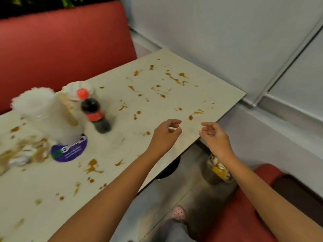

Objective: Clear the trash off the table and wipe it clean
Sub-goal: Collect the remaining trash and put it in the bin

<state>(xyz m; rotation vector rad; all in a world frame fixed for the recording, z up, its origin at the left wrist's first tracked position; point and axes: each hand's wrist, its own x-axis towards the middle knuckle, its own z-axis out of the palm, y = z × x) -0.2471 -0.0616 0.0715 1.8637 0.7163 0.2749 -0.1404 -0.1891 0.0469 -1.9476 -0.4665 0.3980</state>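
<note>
Stained table (122, 145), loose empty hands (164, 135) (215, 137)

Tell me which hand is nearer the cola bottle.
Left. The left hand is over the table, right of the bottle; the right hand is farther right, beyond the table edge.

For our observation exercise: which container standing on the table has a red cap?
The dark cola bottle; the tall clear cup beside it holds white paper, and the white bowl behind has no cap.
</note>
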